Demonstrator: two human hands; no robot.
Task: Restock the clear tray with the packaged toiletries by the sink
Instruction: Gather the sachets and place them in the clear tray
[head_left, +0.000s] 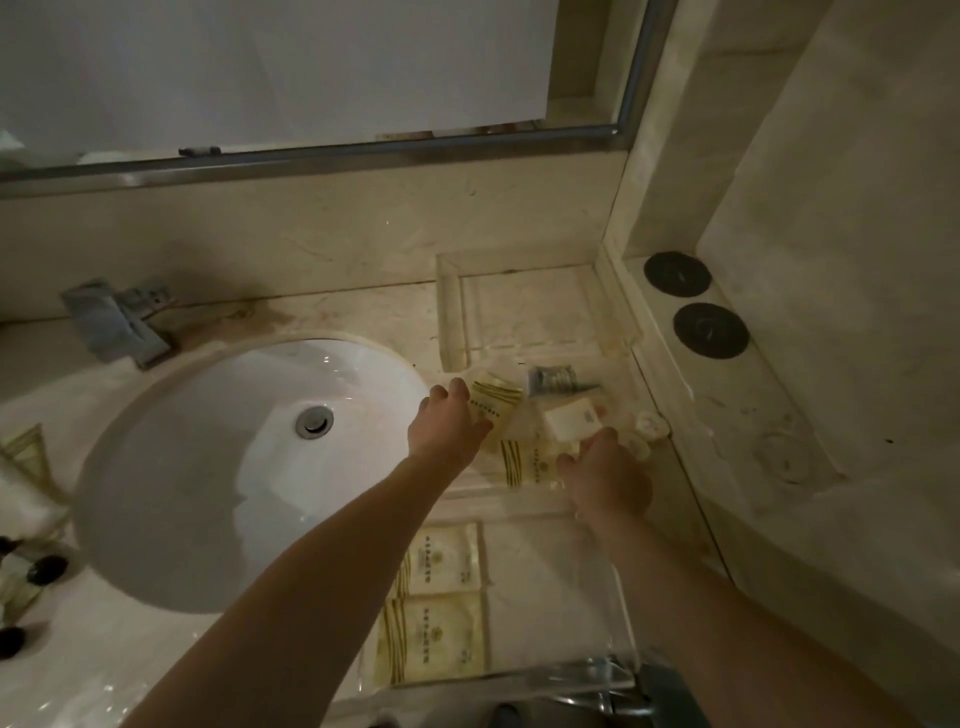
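Two hands over marble desk (363, 317) right of sink (249, 467). Left hand (448, 422) pinches striped sachet (496, 399). Right hand (605, 475), fingers curled, holds white packet (569, 422). Clear tray (452, 306) stands against wall behind loose toiletries. Nearer tray (613, 613) holds two printed sachets (441, 564). Grey tube (556, 379) lies between trays.

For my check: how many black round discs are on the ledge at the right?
2. One black disc lies farther back, nearer the wall; the second disc lies just in front of it, on the same ledge. None seems hidden.
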